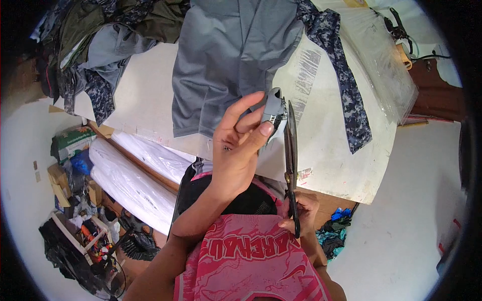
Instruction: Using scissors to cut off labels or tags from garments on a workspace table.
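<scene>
My left hand (239, 146) pinches a small folded piece of grey fabric (274, 109) between thumb and fingers. The piece carries black and white stitching or trim along one side. In my right hand (305, 207) is a pair of dark metal tailor's shears (290, 146), held by the handles near my body with the blades pointing away from me. The blades look nearly together, alongside the fabric's right edge; whether they touch it I cannot tell. Beyond my left hand a grey garment (218, 75) lies flat on the white tabletop (150, 75).
A camouflage fabric strip (344, 82) lies right of the garment, near clear plastic sheeting (376, 64). Heaped camouflage, olive and grey clothes (109, 49) hang over the left edge. Below are plastic-wrapped white rolls (131, 184) and a wooden frame with scraps (90, 240). More scraps (333, 237) lie right.
</scene>
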`<state>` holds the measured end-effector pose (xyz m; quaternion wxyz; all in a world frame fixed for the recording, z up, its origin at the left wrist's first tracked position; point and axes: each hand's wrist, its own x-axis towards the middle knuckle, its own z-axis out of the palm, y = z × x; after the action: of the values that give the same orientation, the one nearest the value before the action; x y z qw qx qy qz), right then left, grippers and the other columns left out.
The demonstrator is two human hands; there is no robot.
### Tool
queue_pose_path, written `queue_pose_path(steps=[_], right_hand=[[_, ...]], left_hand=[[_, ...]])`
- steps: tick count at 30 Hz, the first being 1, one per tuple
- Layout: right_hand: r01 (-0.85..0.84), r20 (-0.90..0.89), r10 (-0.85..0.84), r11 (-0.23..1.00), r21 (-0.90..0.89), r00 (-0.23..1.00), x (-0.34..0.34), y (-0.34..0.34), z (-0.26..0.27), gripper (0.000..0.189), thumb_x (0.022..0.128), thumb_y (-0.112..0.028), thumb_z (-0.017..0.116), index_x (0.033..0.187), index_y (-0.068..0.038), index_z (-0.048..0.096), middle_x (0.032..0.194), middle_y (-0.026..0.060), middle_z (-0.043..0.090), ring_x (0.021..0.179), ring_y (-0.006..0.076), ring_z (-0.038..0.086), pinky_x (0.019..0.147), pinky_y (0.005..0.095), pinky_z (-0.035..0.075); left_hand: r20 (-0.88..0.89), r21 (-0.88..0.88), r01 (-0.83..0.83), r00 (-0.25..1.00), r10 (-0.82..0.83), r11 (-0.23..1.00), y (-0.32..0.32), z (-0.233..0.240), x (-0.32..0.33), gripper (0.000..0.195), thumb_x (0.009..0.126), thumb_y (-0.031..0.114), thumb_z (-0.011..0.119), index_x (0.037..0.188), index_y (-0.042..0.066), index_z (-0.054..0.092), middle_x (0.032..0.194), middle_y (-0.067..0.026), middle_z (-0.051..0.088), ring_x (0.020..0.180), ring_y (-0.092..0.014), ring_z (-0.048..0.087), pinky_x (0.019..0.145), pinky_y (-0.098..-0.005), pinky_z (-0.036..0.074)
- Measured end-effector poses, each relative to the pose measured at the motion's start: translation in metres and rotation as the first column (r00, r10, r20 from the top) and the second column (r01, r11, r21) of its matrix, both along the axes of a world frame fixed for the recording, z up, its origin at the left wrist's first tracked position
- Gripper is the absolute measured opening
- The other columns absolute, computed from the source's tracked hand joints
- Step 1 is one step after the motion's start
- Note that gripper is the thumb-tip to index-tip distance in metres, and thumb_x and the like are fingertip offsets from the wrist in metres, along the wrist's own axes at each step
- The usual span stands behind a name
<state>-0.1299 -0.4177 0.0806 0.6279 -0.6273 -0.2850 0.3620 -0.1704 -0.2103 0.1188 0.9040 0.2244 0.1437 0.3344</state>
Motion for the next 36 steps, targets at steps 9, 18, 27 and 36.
queue_pose_path(steps=[9, 18, 27, 36], right_hand=[[0.029, -0.188, -0.007, 0.993, 0.113, 0.982, -0.010, 0.012, 0.003, 0.040, 0.064, -0.032, 0.083, 0.065, -0.005, 0.054, 0.057, -0.0012, 0.051, 0.045, 0.0056, 0.043, 0.039, 0.0199, 0.029], [0.068, 0.106, -0.058, 0.993, -0.099, 0.993, -0.005, -0.001, -0.005, 0.036, 0.062, -0.025, 0.084, 0.064, -0.007, 0.053, 0.055, -0.0034, 0.049, 0.046, 0.0019, 0.039, 0.041, 0.0187, 0.028], [0.196, 0.023, -0.194, 0.970, -0.145, 0.981, -0.005, -0.027, -0.003, 0.036, 0.058, -0.021, 0.086, 0.063, -0.007, 0.054, 0.056, -0.0033, 0.049, 0.048, 0.0037, 0.042, 0.042, 0.0198, 0.030], [0.186, 0.153, -0.162, 0.970, -0.158, 0.975, -0.006, -0.025, 0.016, 0.045, 0.054, -0.033, 0.088, 0.065, -0.006, 0.055, 0.054, -0.0008, 0.049, 0.048, 0.0054, 0.044, 0.042, 0.0203, 0.032]], left_hand=[[-0.301, 0.512, -0.005, 0.936, 0.184, 0.859, -0.016, -0.008, 0.006, 0.050, 0.084, -0.003, 0.060, 0.130, -0.001, 0.041, 0.114, -0.0160, 0.060, 0.099, -0.009, 0.055, 0.085, -0.0208, 0.041], [-0.339, -0.056, 0.215, 0.915, -0.221, 0.975, 0.000, -0.015, 0.004, 0.033, 0.082, -0.001, 0.063, 0.114, 0.003, 0.054, 0.093, -0.0025, 0.058, 0.079, -0.006, 0.052, 0.069, -0.0198, 0.041], [-0.286, 0.290, 0.366, 0.915, -0.285, 0.884, 0.008, -0.027, -0.005, 0.014, 0.085, -0.006, 0.055, 0.096, -0.002, 0.064, 0.097, -0.0044, 0.057, 0.088, -0.010, 0.052, 0.080, -0.0231, 0.040], [-0.150, 0.126, 0.156, 0.979, -0.137, 0.980, -0.007, -0.018, 0.013, 0.023, 0.082, -0.007, 0.059, 0.105, -0.003, 0.063, 0.108, -0.0108, 0.061, 0.097, -0.013, 0.057, 0.086, -0.0234, 0.043]])
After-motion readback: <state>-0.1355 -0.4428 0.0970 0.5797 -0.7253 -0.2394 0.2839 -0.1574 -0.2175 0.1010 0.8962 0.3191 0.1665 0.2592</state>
